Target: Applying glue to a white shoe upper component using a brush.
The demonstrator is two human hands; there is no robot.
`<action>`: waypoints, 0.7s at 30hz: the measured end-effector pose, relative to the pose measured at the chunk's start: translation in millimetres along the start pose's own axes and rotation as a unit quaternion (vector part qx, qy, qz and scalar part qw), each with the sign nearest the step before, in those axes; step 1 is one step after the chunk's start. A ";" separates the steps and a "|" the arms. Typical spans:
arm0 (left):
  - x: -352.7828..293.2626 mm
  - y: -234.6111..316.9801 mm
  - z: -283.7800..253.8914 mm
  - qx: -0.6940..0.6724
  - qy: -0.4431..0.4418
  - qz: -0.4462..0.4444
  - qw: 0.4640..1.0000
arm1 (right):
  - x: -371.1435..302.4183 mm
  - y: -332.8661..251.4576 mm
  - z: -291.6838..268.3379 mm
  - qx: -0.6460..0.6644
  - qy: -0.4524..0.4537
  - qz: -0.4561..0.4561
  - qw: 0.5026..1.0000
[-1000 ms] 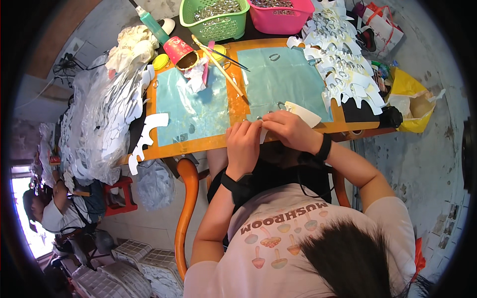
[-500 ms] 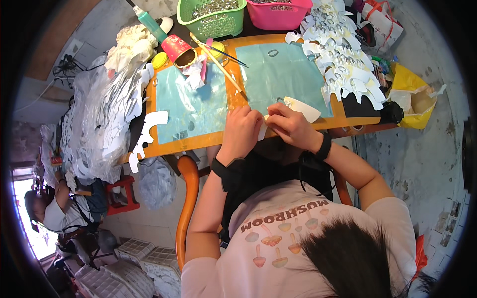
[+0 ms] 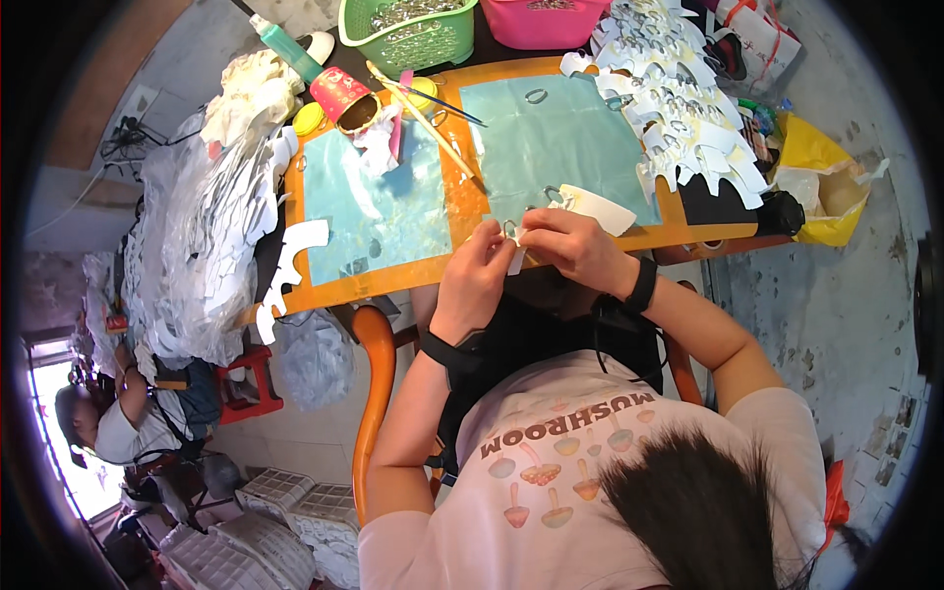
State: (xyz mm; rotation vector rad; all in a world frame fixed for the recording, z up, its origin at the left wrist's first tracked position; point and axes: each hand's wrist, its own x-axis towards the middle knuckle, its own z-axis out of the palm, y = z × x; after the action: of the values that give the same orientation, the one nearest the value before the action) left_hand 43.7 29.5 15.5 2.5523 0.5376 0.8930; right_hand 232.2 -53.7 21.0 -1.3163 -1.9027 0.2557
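My left hand (image 3: 470,280) and my right hand (image 3: 578,248) meet at the front edge of the table, fingers pinched. Between their fingertips is a small white strip (image 3: 516,260), with a metal ring (image 3: 509,228) showing at its top. My fingers hide much of the strip. Just beyond my right hand, a curved white piece (image 3: 602,210) lies on a teal sheet (image 3: 551,138), and a grey metal ring (image 3: 553,195) touches its left end. Another ring (image 3: 536,96) rests farther back on that sheet.
A wooden stick (image 3: 438,138) and a thin dark brush (image 3: 454,106) lie mid-table, near a red cup (image 3: 339,96) on its side. Green (image 3: 413,44) and pink (image 3: 546,28) baskets stand behind. White pieces (image 3: 688,118) with rings cover the right; plain white cut-outs (image 3: 236,216) pile left.
My left hand's fingers have drawn slightly down and away from the right hand, so the metal ring between them now shows. The whole view has shifted a little.
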 end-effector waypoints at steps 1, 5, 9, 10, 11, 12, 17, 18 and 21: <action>-2.0 -1.1 0.5 -0.010 0.000 -0.008 1.000 | -0.8 1.9 1.5 -0.009 0.002 -0.012 1.000; -6.3 -2.9 2.1 0.006 -0.009 -0.007 1.000 | -3.9 7.3 6.0 -0.067 0.013 -0.066 0.995; -12.6 1.0 0.3 0.016 -0.008 0.010 1.000 | -1.2 0.1 2.9 -0.018 -0.003 -0.027 0.999; -13.4 0.2 -0.5 0.019 0.000 0.031 0.999 | -0.1 -1.7 1.6 0.011 -0.006 -0.004 1.000; -13.7 0.1 -1.0 0.026 -0.005 0.042 0.999 | 1.1 -3.2 0.5 0.040 -0.009 0.019 0.999; -13.7 0.2 -1.2 0.033 -0.009 0.053 0.998 | 1.9 -4.0 -1.2 0.062 -0.005 0.043 0.997; -10.0 1.8 -3.2 0.041 -0.030 0.058 0.997 | 10.0 -5.4 -4.0 0.100 0.050 0.108 0.988; -7.9 1.3 -4.1 0.039 -0.030 0.055 0.997 | 14.2 -6.6 -4.1 0.100 0.059 0.133 0.984; -9.2 3.6 -4.0 0.029 -0.034 0.041 0.998 | 20.6 -12.1 2.0 0.081 0.081 0.165 0.980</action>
State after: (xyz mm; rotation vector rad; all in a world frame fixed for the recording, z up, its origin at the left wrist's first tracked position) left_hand 35.2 23.0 15.4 2.6636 0.4481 0.8268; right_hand 219.3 -40.8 36.5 -1.4884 -1.4913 0.4486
